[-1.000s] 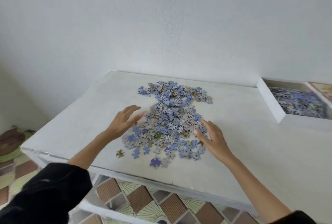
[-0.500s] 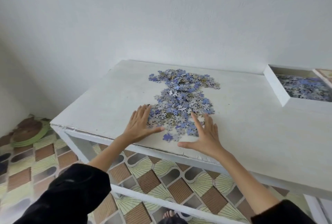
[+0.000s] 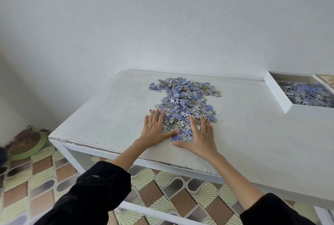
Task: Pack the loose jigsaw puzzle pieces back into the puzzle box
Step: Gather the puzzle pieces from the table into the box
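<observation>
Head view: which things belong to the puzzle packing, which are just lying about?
Job: heap of loose blue-grey jigsaw pieces; open white puzzle box, partly filled; left hand; right hand, both flat on the pieces.
Lying about: round green-rimmed brown object, far left.

From my feed, a white-painted wooden surface (image 3: pixel 108 116) fills the middle of the view, its far edge against a plain white plastered wall (image 3: pixel 162 26). The paint along the near front edge looks chipped and rough. Below it I can see a white leg (image 3: pixel 77 159) at the left corner and a white lower rail (image 3: pixel 153 213) running across under the top. The tiled floor (image 3: pixel 162 194) carries a pattern of brown wood-grain squares, pale green fans and grey ovals. Down in the left corner by the wall, a round green-rimmed object with a brown top (image 3: pixel 27 143) lies on the floor; I cannot tell what it is.
</observation>
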The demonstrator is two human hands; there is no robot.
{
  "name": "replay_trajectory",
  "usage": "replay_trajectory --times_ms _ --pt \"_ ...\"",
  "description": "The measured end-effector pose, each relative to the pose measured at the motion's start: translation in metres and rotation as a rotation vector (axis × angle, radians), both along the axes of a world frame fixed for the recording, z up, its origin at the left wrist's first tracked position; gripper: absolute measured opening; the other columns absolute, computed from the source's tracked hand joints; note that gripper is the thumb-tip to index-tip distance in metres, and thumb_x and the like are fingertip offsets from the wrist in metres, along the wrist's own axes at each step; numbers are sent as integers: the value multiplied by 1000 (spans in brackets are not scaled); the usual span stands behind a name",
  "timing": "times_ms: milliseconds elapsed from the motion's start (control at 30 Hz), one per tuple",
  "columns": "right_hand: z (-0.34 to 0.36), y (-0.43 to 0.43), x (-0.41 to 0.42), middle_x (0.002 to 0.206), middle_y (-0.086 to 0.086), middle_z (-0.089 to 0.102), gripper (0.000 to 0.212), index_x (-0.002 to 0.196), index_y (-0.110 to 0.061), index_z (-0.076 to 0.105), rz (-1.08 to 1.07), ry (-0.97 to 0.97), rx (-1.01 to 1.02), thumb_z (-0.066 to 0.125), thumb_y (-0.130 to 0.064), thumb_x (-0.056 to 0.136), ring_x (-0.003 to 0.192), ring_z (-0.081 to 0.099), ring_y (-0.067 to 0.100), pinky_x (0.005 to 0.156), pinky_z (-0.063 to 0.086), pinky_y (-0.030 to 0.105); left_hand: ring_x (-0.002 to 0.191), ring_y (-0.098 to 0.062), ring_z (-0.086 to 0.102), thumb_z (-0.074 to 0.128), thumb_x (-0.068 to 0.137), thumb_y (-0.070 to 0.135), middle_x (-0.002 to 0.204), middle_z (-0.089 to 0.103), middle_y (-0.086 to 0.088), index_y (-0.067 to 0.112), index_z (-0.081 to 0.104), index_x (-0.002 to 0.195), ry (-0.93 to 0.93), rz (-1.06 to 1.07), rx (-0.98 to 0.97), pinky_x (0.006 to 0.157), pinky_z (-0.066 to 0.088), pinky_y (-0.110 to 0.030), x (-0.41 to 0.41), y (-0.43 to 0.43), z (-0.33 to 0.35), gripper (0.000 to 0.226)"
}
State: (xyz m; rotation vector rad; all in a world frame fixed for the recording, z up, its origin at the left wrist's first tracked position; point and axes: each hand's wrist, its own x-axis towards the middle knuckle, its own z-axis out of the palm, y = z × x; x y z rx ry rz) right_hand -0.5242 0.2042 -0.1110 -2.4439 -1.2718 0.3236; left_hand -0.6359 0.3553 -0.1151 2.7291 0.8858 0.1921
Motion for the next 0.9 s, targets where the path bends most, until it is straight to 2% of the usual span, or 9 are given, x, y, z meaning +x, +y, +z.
replay_trajectory --times_ms 100,233,333,433,467,533,633,733,900 --pt "0 5 6 151 17 -20 126 144 -33 -14 -16 -20 42 20 -98 42 139 -17 34 113 -5 44 144 -23 -9 -1 49 97 157 -4 -7 19 1 149 -12 -12 -11 115 -7 -43 2 4 0 127" --pt "0 9 19 154 12 -12 102 146 -31 -4 -37 -32 128 49 -74 70 141 -11 28 114 1 43 144 -21 -6 -3 53 95 157 0 -6 20 7 149 -62 6 -28 115 -7 -46 9 9 -1 122" --pt "-3 7 31 154 12 -1 94 146 -30 10 -25 -74 197 33 -80 70 142 -3 27 114 4 46 144 -19 -5 -2 58 93 157 5 -5 22 12 147 -149 27 -72 114 -10 -46 13 16 2 115" --pt "-7 1 41 154 8 10 86 144 -31 21 -21 -83 287 19 -79 72 142 5 25 113 10 53 143 -15 -11 3 60 93 157 -1 -3 27 5 148 -141 -34 -17 113 -14 -45 10 23 2 110" --pt "-6 -3 43 155 5 6 85 143 -35 18 10 -61 311 17 -82 72 143 1 22 114 6 52 143 -14 -15 5 60 93 157 -5 -1 28 0 148 -122 -98 23 113 -15 -46 9 23 1 109" --pt "-3 -13 46 154 -5 -14 87 141 -46 4 162 -23 264 20 -88 67 140 -18 13 113 -9 43 141 -13 -22 10 60 94 156 -13 2 32 -9 146 -73 -252 103 113 -16 -48 8 23 0 108" --pt "1 -24 51 145 -8 -37 101 139 -45 -17 343 -133 64 30 -88 61 132 -36 8 109 -18 39 139 -12 -27 21 61 92 154 -20 4 32 -14 146 -22 -367 154 112 -17 -48 11 26 1 109" --pt "1 -20 57 142 -8 -42 100 138 -40 -24 350 -185 -29 29 -84 65 129 -40 7 108 -19 36 138 -10 -28 21 65 89 154 -22 4 29 -10 148 -16 -375 165 112 -18 -47 22 32 2 107" --pt "-4 3 76 146 -7 -35 86 137 -42 -22 264 -205 31 11 -83 70 131 -36 6 107 -21 33 141 -10 -21 17 74 84 155 -14 3 24 3 149 -51 -367 203 113 -15 -46 38 43 2 97"
